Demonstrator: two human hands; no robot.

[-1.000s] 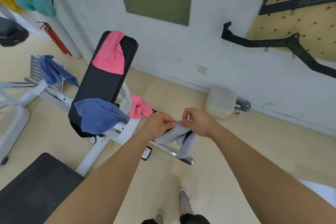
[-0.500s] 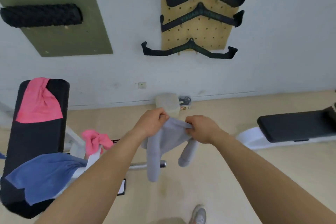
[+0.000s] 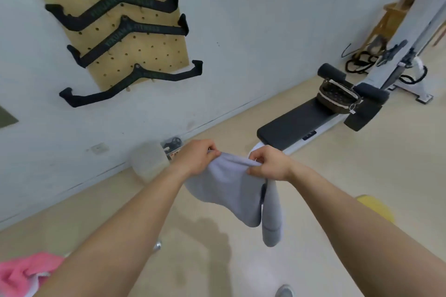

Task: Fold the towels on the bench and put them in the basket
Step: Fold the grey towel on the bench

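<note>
Towel (image 3: 226,190), one, grey, hangs pinched by left hand (image 3: 195,159) and right hand (image 3: 270,166); one basket (image 3: 337,100) sits on bench (image 3: 289,125).

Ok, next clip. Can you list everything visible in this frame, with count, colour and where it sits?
grey towel: one, pale grey, hanging mid-air at centre
pink towel: one, pink, bottom left corner
basket: one, dark woven with a pale rim, on the far end of the flat bench
flat bench: one, black pad on a white frame, right of centre
pegboard: one, light wood, on the wall upper left
pull handles: three, black, hung on the pegboard
pale block: one, whitish, on the floor by the wall
yellow object: one, right, behind the forearm, unclear
shoe: one, grey, bottom edge
left hand: pinches the towel's top edge
right hand: pinches the same edge
</note>
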